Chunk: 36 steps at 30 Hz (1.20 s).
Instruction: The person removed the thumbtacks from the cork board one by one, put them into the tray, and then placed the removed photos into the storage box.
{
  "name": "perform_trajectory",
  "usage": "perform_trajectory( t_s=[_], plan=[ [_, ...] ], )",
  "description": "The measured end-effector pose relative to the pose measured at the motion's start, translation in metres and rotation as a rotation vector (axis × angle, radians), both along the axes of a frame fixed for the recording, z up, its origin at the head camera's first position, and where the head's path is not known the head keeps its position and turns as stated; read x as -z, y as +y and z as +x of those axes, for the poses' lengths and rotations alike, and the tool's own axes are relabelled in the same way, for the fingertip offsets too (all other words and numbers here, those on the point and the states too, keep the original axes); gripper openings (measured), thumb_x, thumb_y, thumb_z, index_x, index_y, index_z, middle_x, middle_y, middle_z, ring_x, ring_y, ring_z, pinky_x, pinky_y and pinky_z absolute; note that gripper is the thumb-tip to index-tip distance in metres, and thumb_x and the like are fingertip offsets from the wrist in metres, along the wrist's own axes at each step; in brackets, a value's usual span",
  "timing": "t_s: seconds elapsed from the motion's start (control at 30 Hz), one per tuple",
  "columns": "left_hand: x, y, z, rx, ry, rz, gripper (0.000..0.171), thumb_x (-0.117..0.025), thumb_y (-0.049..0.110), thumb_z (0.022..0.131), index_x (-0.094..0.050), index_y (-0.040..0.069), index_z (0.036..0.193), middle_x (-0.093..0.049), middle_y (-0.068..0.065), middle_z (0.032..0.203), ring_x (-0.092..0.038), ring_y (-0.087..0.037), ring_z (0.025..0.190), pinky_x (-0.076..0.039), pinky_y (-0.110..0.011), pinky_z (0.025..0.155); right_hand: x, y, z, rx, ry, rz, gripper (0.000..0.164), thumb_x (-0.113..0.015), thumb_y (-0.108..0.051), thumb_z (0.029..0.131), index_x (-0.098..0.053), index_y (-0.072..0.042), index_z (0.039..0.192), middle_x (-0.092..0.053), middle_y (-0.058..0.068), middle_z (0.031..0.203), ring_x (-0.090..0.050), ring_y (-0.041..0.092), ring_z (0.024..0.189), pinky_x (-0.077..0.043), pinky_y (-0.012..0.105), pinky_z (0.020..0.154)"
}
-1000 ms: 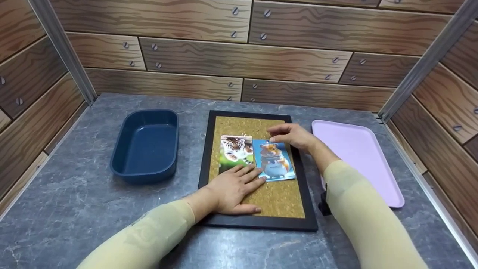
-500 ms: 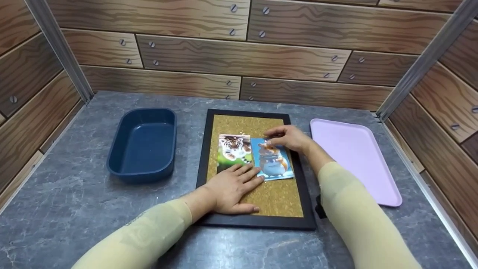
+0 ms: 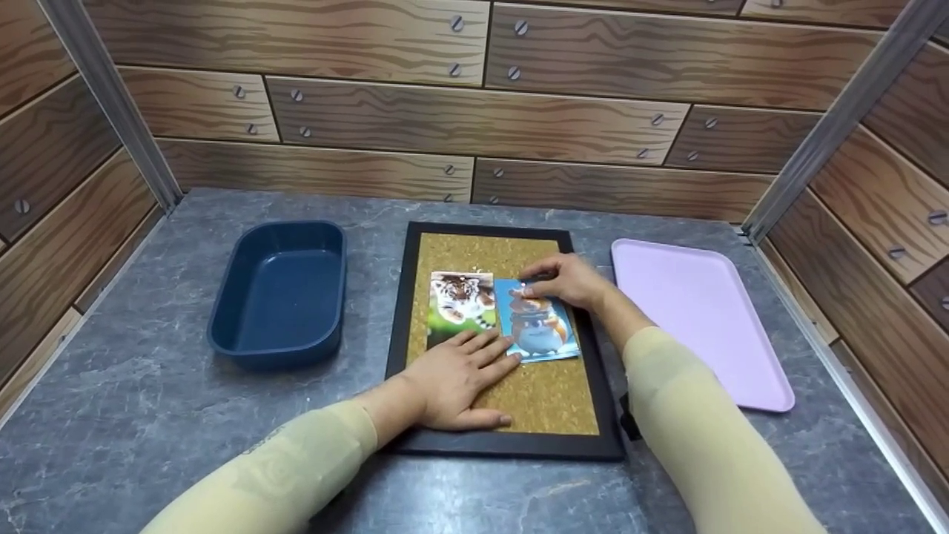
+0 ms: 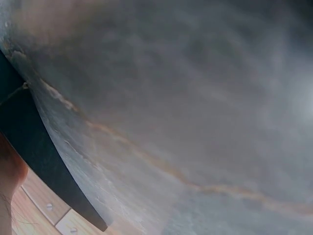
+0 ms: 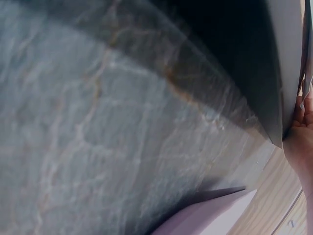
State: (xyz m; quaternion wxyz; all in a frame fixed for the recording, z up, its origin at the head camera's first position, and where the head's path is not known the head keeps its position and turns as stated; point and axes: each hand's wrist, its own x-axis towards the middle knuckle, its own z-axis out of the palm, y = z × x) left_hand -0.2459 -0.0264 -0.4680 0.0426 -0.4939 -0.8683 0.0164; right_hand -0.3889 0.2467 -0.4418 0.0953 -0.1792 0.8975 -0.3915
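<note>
Blue picture touches bent right fingers, pinch unclear; left fingers spread flat.

Board: rough cork in matt black frame. Tiger card, blue card: glossy paper. Basin and tray: smooth plastic; tabletop: glossy marble look.

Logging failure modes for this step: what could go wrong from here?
The hamster picture may end up crooked: it lies at a slant beside the tiger picture, with the right hand at its top edge. The left hand overlaps the lower parts of both pictures, so sliding it could drag them.
</note>
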Motion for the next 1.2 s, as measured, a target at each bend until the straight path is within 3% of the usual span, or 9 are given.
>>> perform_trajectory(
  t_s=[0.47, 1.2],
  plan=[
    [-0.0001, -0.0001, -0.0005, 0.005, 0.009, 0.011, 0.089, -0.029, 0.076, 0.104, -0.031, 0.014, 0.169, -0.025, -0.012, 0.174, -0.022, -0.033, 0.161, -0.023, -0.051, 0.128, 0.0010, -0.0016, -0.0015, -0.023, 0.072, 0.059, 0.034, -0.086, -0.017, 0.091, -0.080, -0.004, 0.122, -0.073, 0.015, 0.128, -0.063, 0.033, 0.125, -0.047, 0.050, 0.110],
    [0.0026, -0.0001, -0.0007, 0.011, 0.000, 0.009, 0.092, -0.025, 0.078, 0.104, -0.028, 0.014, 0.170, -0.023, -0.013, 0.175, -0.020, -0.033, 0.161, -0.021, -0.052, 0.128, -0.0015, -0.0016, 0.0009, -0.007, 0.045, 0.091, 0.033, -0.086, -0.022, 0.092, -0.081, -0.008, 0.121, -0.075, 0.012, 0.125, -0.065, 0.032, 0.120, -0.048, 0.049, 0.107]
  ],
)
